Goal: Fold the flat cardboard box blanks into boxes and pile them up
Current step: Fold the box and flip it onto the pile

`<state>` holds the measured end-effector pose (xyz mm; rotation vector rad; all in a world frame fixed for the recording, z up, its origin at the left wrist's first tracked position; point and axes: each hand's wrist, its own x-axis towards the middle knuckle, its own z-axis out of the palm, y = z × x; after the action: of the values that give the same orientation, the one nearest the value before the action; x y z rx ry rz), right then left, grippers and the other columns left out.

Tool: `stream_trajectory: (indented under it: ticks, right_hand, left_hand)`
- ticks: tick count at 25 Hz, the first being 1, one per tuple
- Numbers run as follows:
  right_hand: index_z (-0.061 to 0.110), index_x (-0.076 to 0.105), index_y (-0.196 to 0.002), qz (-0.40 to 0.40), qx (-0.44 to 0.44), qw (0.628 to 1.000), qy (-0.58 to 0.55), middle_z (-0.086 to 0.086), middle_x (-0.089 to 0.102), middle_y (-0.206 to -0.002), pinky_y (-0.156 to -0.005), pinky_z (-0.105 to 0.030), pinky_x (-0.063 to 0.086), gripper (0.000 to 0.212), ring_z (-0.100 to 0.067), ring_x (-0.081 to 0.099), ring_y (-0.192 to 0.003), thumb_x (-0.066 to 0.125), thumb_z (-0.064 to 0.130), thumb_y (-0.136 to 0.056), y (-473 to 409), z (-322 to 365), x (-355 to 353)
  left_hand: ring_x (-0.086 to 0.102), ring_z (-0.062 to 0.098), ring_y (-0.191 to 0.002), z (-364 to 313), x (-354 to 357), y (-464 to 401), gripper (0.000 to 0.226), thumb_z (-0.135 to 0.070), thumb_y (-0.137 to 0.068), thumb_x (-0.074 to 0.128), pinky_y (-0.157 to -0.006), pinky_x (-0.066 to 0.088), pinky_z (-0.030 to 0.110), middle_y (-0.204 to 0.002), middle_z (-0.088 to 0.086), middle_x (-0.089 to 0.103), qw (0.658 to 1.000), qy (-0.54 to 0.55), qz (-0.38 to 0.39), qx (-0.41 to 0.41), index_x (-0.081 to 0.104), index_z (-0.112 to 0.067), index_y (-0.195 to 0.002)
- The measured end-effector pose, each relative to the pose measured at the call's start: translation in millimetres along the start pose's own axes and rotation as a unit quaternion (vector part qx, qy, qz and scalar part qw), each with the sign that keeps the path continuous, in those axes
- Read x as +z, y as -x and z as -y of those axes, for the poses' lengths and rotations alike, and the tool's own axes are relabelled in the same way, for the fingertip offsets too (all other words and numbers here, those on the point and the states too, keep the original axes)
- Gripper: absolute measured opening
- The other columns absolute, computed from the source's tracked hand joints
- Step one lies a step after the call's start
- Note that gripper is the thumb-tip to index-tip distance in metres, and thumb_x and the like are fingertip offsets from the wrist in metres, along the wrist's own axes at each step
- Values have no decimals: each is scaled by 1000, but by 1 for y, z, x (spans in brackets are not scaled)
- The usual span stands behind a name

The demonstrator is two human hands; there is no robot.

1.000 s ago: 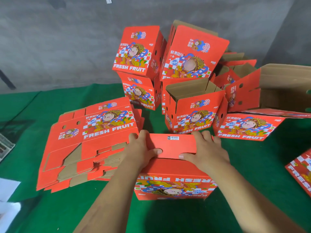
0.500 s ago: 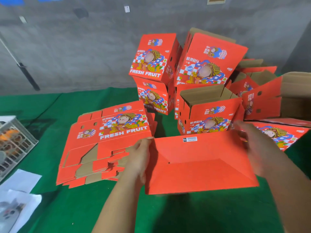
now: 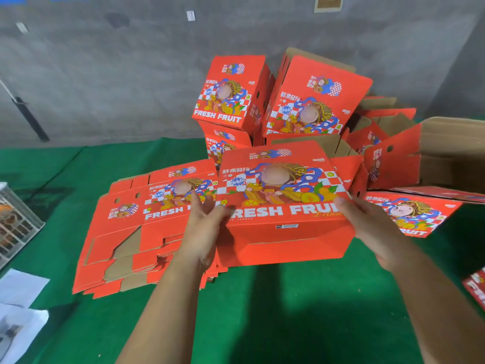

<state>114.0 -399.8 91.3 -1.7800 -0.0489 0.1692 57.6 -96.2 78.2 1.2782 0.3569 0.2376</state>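
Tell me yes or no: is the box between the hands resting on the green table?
No: the folded box is held up between the left hand and right hand, its shadow on the green table below.

A grey concrete wall [image 3: 118, 74] is rising behind green felt flooring [image 3: 301, 311]; a small framed plaque [image 3: 328, 3] is hanging high, and a dark pole [image 3: 29, 116] is leaning left.

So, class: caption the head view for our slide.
Both hands hold a folded box toward the pile.
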Motion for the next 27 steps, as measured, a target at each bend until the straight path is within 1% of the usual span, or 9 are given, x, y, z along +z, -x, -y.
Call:
stream_trajectory:
  ticks: [3,6,9,12,14,17,19,24,27]
  right_hand:
    - [43,76,-110,13,-58,998,11,5,78,-112,-97,-44,55,21,-19,74,-106,58,46,-99,1,-3,-1]
    - [46,71,-123,8,-110,994,7,9,76,-119,-98,-38,55,27,-14,72,-112,62,46,-97,-6,-5,-5]
    - [32,62,-140,-11,-194,981,-19,5,71,-132,-100,-29,55,38,-16,67,-122,63,32,-103,-33,6,-9]
    - [28,52,-150,-86,-255,959,91,11,68,-136,-101,-23,51,47,-7,63,-124,59,21,-104,-97,27,-23]
    - [23,43,-155,-146,-200,962,117,5,63,-143,-109,-37,49,58,-15,62,-128,60,15,-100,-150,36,-37]
    - [13,32,-155,-273,-17,958,88,-13,51,-150,-113,-42,42,74,-32,53,-134,68,20,-90,-191,40,-38]
    - [11,41,-145,-295,14,950,105,-14,47,-140,-103,-37,42,68,-29,52,-123,70,21,-84,-195,31,-24]
    - [16,60,-126,-97,-34,989,103,-3,63,-114,-59,-22,48,34,-21,63,-86,63,9,-93,-175,2,34]
    - [24,60,-113,-54,-77,992,89,11,64,-100,-66,-12,45,29,-6,62,-86,57,2,-94,-160,-12,73]
  left_hand:
    - [76,14,-100,4,1,-4,39,-18,-95,74,-77,62,31,-113,-6,78,994,-81,76,-13,60,-26,-130]
    - [68,25,-122,-3,-7,-9,65,-31,-94,77,-97,57,49,-137,-3,68,987,-94,124,47,45,-34,-151]
    - [62,22,-130,-18,5,-28,70,-15,-98,72,-101,56,35,-145,-1,61,964,-104,168,176,37,-30,-156]
    - [67,18,-119,-33,47,-71,69,-1,-97,65,-94,57,37,-134,-4,68,939,-222,81,250,38,-25,-156]
    - [68,27,-112,-52,80,-118,78,-1,-96,60,-92,55,42,-128,5,70,892,-380,23,243,26,-24,-162]
    - [58,36,-128,-86,124,-175,85,-13,-101,60,-104,46,41,-147,21,55,762,-613,171,122,5,-16,-166]
    - [63,35,-116,-93,148,-187,71,-15,-104,57,-95,47,37,-142,23,60,779,-562,233,149,19,-10,-163]
    - [67,23,-112,-26,164,-159,27,-22,-105,55,-88,45,24,-120,8,73,827,-474,225,203,69,-10,-125]
    - [70,23,-106,18,146,-148,20,-18,-103,56,-93,50,31,-110,4,76,898,-381,174,135,73,-13,-113]
